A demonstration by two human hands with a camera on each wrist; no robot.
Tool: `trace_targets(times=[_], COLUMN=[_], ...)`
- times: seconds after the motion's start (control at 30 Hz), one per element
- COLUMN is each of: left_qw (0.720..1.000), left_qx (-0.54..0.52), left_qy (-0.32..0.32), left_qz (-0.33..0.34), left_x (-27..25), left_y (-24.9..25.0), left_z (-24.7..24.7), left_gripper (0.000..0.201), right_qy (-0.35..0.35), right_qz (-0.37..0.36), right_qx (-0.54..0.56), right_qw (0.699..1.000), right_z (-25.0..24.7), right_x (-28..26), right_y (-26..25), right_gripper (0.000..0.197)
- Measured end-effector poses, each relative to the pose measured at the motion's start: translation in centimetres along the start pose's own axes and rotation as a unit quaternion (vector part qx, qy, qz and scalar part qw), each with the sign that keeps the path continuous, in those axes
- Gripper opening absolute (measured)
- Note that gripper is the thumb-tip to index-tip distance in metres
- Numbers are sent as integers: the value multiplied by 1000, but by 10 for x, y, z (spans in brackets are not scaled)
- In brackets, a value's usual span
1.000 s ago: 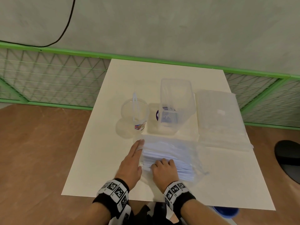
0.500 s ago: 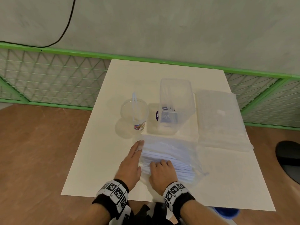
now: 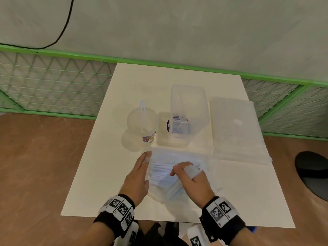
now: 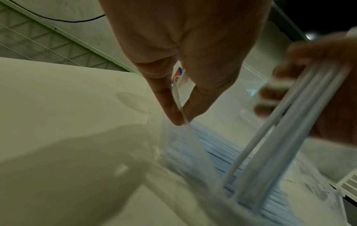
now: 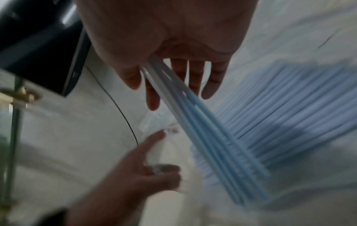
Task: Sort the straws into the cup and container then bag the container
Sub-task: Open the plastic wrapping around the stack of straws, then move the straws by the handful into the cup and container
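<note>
The right hand [image 3: 192, 181] has its grip closed on a small bunch of straws [image 5: 208, 137], thumb on one side and fingers on the other. The bunch runs from the fingers down toward the person, its far ends sticking out past the knuckles and its near ends low over the pack [image 3: 165, 172]. The left hand [image 3: 137, 178] pinches the pack's clear edge between thumb and forefinger (the wrist view shows the film caught there), the other fingers lying fairly straight.

The pack lies flat on the bench [image 3: 239, 192] between the hands, its pale blue straws side by side with their long axes running left to right. Just behind it stands the cup [image 3: 142, 124], upright, with one straw [image 3: 142, 114] leaning in it. Right of the cup stands the taller clear container [image 3: 188, 110], also upright, a purple label at its base. Further right a clear bag [image 3: 236, 128] lies flat. Nothing stands between pack and cup.
</note>
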State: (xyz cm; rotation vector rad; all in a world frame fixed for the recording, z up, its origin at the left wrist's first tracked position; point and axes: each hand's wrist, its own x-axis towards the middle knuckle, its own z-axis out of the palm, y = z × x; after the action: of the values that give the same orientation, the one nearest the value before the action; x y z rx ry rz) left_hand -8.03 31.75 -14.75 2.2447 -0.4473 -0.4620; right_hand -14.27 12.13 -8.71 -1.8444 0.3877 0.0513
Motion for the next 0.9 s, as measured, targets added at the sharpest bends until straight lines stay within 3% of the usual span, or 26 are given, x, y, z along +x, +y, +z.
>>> trace_targets(times=[0.13, 0.23, 0.3, 0.43, 0.6, 0.7, 0.9], left_qw=[1000, 1000, 1000, 1000, 1000, 1000, 999], left_qx=[0, 3, 1, -5, -24, -19, -30], left_qy=[-7, -9, -8, -11, -15, -19, -27], left_qz=[-2, -6, -7, -6, -13, -11, -14], left_x=[2, 3, 4, 5, 5, 6, 4], left_y=[0, 1, 1, -1, 1, 3, 3], left_z=[-1, -1, -1, -1, -5, -6, -9], left_gripper=[98, 98, 97, 95, 94, 93, 94], right_qy=[-40, -54, -46, 1, 58, 64, -6], right_qz=[47, 61, 40, -26, -144, -158, -135], right_qx=[-88, -87, -108, -74, -71, -117, -194], right_qw=[994, 993, 992, 997, 985, 978, 972], right_z=[-5, -13, -21, -38, -40, -18, 19], right_x=[4, 11, 18, 37, 82, 119, 163], right_y=[25, 13, -9, -89, -180, -198, -183], right_gripper=[35, 40, 39, 12, 8, 14, 16])
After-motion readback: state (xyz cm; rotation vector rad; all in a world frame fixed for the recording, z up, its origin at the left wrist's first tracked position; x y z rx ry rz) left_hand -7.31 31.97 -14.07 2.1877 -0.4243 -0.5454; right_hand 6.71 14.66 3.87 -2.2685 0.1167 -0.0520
